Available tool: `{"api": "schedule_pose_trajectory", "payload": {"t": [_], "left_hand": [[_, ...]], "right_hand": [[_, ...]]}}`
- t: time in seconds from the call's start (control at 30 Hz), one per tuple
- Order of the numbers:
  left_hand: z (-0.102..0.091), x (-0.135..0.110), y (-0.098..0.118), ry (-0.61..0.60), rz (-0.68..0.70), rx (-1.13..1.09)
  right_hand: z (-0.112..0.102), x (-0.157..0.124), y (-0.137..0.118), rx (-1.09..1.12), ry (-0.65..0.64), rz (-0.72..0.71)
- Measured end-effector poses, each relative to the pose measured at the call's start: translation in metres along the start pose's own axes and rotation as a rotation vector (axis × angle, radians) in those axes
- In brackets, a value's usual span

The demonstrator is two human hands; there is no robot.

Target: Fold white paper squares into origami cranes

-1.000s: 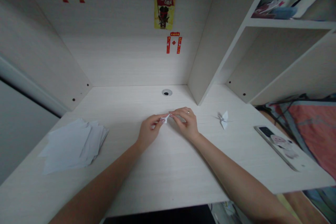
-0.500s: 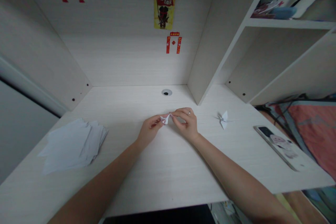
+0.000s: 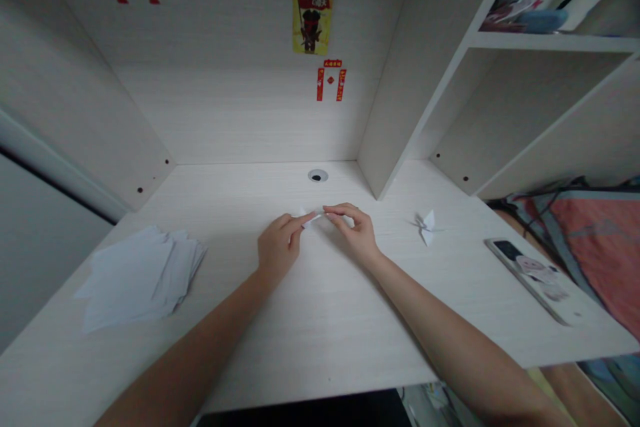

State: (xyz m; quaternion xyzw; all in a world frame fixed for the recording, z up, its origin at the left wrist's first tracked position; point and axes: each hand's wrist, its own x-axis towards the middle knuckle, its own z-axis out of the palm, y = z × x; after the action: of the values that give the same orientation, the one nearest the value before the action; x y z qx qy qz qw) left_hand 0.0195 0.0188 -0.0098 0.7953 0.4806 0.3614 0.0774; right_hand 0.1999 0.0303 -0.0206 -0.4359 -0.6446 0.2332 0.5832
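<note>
Between my hands, over the middle of the desk (image 3: 320, 320), is a small folded white paper (image 3: 311, 220). My left hand (image 3: 281, 241) pinches its left side, thumb below and index finger stretched along it, covering part of the folds. With thumb and fingertips, my right hand (image 3: 354, 227) grips a thin tip at the paper's right end; a ring shows on one finger. Off to the right of that hand, a finished-looking white paper crane (image 3: 427, 227) rests on the desk with its wings spread.
A loose stack of white paper sheets (image 3: 135, 273) lies on the left. At the right edge is a phone in a cartoon case (image 3: 535, 280), beside a red and grey fabric item (image 3: 595, 253). A vertical shelf panel (image 3: 400, 100) rises behind my right hand; a round cable hole (image 3: 318, 176) lies farther back.
My left hand has turned over so its back shows more, its index finger now extended along the paper. The paper appears flatter and more edge-on. My right hand keeps its pinch, barely shifted.
</note>
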Motion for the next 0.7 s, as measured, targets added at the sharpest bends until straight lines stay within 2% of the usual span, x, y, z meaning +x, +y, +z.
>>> {"api": "schedule_pose_trajectory", "payload": {"t": [0.1, 0.3, 0.7], "left_hand": [[0.001, -0.001, 0.0, -0.014, 0.035, 0.06], [0.001, -0.002, -0.001, -0.008, 0.061, 0.025], [0.002, 0.0, 0.002, -0.041, 0.026, -0.088]], "right_hand": [[-0.001, 0.001, 0.002, 0.018, -0.018, 0.023], [-0.001, 0.001, 0.006, 0.073, -0.065, 0.078], [0.004, 0.0, 0.016, 0.321, -0.1, 0.233]]}}
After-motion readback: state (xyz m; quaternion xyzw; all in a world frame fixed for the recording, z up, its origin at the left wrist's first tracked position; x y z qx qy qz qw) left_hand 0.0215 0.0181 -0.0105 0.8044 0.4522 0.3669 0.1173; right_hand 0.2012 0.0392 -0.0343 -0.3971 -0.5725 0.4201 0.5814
